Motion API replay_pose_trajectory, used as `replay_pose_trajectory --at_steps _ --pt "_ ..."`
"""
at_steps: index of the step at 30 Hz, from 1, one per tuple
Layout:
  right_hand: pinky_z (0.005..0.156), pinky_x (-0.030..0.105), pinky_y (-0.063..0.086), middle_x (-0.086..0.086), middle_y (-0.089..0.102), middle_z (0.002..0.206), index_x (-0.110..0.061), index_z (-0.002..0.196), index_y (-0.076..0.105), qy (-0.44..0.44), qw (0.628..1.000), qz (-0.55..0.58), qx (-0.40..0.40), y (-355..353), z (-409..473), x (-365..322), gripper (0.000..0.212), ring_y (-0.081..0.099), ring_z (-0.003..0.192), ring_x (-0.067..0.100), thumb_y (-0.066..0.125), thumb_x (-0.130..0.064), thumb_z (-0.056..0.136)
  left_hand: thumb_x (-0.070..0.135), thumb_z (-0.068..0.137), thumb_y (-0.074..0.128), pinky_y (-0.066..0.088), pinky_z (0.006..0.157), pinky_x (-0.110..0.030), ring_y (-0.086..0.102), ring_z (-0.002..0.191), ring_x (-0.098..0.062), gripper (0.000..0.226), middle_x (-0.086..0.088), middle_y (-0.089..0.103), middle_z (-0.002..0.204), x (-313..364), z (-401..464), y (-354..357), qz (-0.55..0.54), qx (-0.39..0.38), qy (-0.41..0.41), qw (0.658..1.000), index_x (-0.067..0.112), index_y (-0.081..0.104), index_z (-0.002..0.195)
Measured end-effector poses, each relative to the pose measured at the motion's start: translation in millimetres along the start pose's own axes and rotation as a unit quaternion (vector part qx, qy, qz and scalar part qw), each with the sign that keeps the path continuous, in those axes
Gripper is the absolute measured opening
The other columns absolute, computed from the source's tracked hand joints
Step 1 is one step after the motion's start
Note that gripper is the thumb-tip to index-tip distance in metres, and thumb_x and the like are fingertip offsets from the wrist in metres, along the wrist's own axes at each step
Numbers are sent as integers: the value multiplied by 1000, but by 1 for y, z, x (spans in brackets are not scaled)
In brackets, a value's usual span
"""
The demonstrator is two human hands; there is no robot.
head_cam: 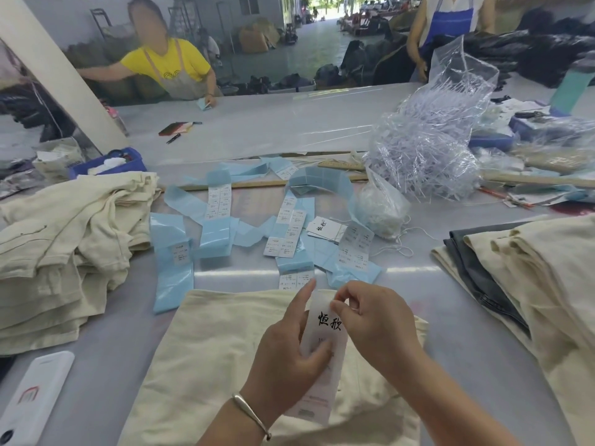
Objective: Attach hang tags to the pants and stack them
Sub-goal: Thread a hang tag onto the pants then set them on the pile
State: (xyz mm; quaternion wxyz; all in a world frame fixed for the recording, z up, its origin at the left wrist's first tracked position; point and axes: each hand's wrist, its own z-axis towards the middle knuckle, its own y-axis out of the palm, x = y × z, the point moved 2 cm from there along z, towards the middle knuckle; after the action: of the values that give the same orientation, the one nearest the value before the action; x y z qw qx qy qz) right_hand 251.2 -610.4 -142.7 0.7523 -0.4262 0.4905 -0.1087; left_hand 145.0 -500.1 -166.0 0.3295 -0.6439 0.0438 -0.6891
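Hovering just above the cream pants [225, 355] on the near tabletop [467, 317], the white hang tag [323, 349] is gripped by the left hand [289, 355], while right hand [370, 320] fingers pinch its top edge (perhaps at the hole). Loose label strips [222, 201] lie beyond; a slipping pinch could drop the tag.

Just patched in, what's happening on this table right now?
A person holds a white hang tag in both hands over cream pants laid flat on the table. The left hand grips the tag's side; the right hand pinches its top edge. Blue sticker strips lie scattered ahead, with piles of cream pants at left and right.
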Motion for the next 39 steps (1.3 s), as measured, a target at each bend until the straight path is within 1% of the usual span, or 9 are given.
replay_pose_trajectory --at_steps 4,6,8,10,14,18,25,30,39 --pt "59 30 34 -12 46 56 -28 75 62 0 999 39 -7 -5 -5 4 11 44 61 7 67 -31 85 44 90 49 53 84 -51 68 89 -29 36 -11 72 96 2 0 6 -113 54 -38 991 36 61 123" --pt "59 31 36 -10 45 54 -28 72 61 4 998 60 -9 -8 -7 6 14 42 58 6 68 -29 84 36 93 44 55 88 -38 68 102 -23 35 -4 73 107 5 0 10 -203 69 -65 975 28 71 112" --pt "58 32 36 -10 45 52 -28 69 60 8 997 73 -7 -11 -10 8 17 40 55 6 69 -27 84 34 94 42 53 86 -27 67 103 -20 35 1 72 110 9 -1 15 -221 69 -70 970 31 71 113" --pt "57 32 36 -10 44 49 -27 68 60 12 997 79 -8 -15 -12 10 19 40 52 7 68 -27 84 37 98 41 52 87 -32 66 92 -22 33 2 72 98 9 -2 19 -218 85 -66 970 37 64 121" --pt "55 29 33 -9 44 48 -28 70 60 -1 997 75 -1 -21 -18 12 17 40 51 7 67 -29 85 40 97 38 52 78 -33 62 83 -36 36 -30 66 88 9 -2 26 -296 108 -120 941 29 68 113" --pt "56 30 34 -10 44 51 -25 76 64 -15 999 50 13 -25 -25 16 12 40 53 6 66 -31 86 28 92 49 49 75 -37 61 81 -31 33 -24 67 90 12 2 32 -386 60 -185 902 2 69 95" --pt "52 29 31 -12 47 48 -23 72 64 6 997 70 36 -37 -33 27 13 40 48 8 70 -26 84 13 89 53 53 64 -35 64 71 -30 25 -21 68 88 19 5 42 -479 -61 -251 839 2 71 102" --pt "51 27 28 -21 50 53 -26 66 59 16 996 76 32 -47 -41 33 21 40 50 10 72 -27 82 4 71 76 53 57 -31 64 62 -24 19 -17 67 80 29 11 49 -429 -86 -218 872 5 73 89" --pt "49 25 26 -10 39 43 -21 63 65 56 981 179 43 -72 -61 67 21 32 44 6 76 -16 80 16 75 80 45 64 -35 54 59 -19 7 -10 63 73 50 18 83 -379 -180 -190 888 17 75 79"
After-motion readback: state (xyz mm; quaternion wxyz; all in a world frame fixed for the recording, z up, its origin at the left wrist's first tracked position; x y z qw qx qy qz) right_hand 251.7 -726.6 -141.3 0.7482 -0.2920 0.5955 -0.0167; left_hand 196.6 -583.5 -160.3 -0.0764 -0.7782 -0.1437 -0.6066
